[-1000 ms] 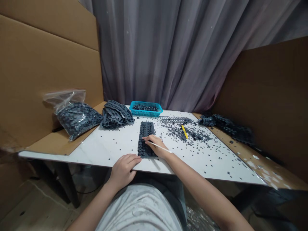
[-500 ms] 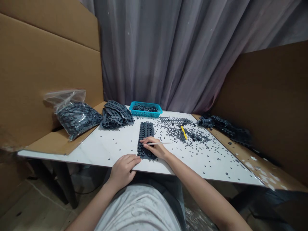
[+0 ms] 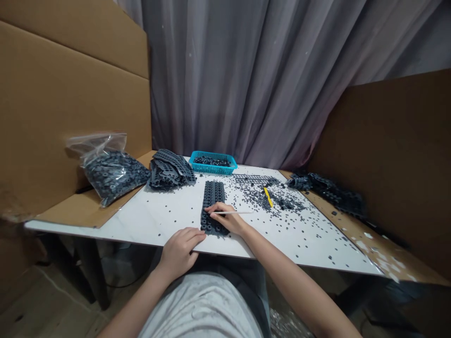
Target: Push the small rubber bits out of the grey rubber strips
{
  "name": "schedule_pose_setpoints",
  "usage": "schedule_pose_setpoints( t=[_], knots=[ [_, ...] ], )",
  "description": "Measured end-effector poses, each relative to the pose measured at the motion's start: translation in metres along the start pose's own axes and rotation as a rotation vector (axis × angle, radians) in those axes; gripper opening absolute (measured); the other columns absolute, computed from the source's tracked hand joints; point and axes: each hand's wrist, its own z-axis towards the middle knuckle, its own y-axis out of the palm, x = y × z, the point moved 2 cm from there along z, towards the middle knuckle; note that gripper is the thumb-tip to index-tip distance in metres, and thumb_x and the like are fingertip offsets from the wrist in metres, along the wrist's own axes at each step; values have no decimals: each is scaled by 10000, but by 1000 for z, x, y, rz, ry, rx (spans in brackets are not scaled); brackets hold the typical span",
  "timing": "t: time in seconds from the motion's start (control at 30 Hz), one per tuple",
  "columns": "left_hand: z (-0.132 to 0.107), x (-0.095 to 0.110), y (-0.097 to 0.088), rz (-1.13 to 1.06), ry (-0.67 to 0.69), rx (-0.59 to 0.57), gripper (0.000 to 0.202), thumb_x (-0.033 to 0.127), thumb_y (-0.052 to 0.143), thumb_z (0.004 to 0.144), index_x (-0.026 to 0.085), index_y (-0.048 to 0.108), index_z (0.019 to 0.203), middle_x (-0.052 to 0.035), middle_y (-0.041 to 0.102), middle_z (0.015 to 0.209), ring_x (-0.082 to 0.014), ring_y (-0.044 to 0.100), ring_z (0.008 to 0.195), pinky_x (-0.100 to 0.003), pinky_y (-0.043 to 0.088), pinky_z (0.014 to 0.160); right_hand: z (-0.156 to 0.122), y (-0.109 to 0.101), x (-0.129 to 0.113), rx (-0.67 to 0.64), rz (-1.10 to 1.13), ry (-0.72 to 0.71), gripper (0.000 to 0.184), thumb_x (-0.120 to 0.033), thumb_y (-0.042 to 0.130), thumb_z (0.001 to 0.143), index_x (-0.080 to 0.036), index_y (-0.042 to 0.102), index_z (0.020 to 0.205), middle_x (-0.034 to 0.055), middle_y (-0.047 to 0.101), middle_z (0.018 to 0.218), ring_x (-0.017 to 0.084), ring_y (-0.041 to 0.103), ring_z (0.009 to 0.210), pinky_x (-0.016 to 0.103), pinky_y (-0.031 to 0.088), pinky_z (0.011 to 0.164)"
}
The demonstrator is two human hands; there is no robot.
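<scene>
A dark grey rubber-like sheet (image 3: pixel 214 191) with rows of round, ring-shaped pieces lies lengthwise in front of me, near the table's front edge. My right hand (image 3: pixel 225 217) rests over its lower half, closed around a thin white stick (image 3: pixel 243 212) that points out to the right. The fingertips are at the sheet's left side; what lies under them is hidden. My left hand (image 3: pixel 182 246) lies over the table edge, fingers stretched out flat and fingertips at the sheet's lower left corner. Its thumb is below the edge, and nothing shows in it.
On the white table (image 3: pixel 141 213), a clear bag (image 3: pixel 114 176) of dark rings and a stack of sheets (image 3: pixel 171 169) stand left. A blue basket (image 3: pixel 229 171) is behind. Small dark bits surround a yellow tool (image 3: pixel 268 197) and perforated strip (image 3: pixel 252 179) at right. Cardboard flanks both sides.
The view has shifted slightly. Both hands keep almost the same place on the sheet and table edge, and the right hand still holds the white stick.
</scene>
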Motion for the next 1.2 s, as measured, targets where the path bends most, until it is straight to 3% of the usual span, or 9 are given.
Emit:
schedule_pose_setpoints(
  t=[0.13,0.47,0.73,0.93,1.2],
  knots=[
    [-1,0,0,3,2,3,507,14,451,612,211,626,1046,-20,666,1084,-210,588,1006,-374,480,868,0,-1,-1,-1,18,-5,195,-381,552,870,-193,599,887,94,685,1023,217,632,1001,395,478,880],
    [-2,1,-1,-4,-5,4,499,15,455,607,210,628,1033,-21,669,1078,-215,590,998,-373,483,858,4,-3,5,40,-218,-31,118,-293,521,889,-232,610,936,54,688,1002,208,624,950,370,476,839],
    [0,1,-2,-8,-11,13,501,11,450,605,211,631,1027,-20,671,1073,-214,592,996,-371,487,852,8,-14,12,265,-185,52,115,-319,514,881,-224,578,893,60,679,1023,221,619,964,381,462,835],
    [-1,0,0,-12,-12,8,504,19,446,603,210,631,1031,-23,666,1080,-214,588,1005,-370,487,855,12,-7,1,101,-143,1,111,-314,568,862,-208,602,855,72,680,1051,230,603,1015,400,412,892],
    [-1,2,-1,-7,-19,-3,504,26,442,608,208,630,1039,-35,668,1080,-220,590,1004,-376,489,857,9,-3,1,53,-130,3,112,-311,567,865,-207,608,851,75,687,1019,222,603,977,394,423,874]
  ],
)
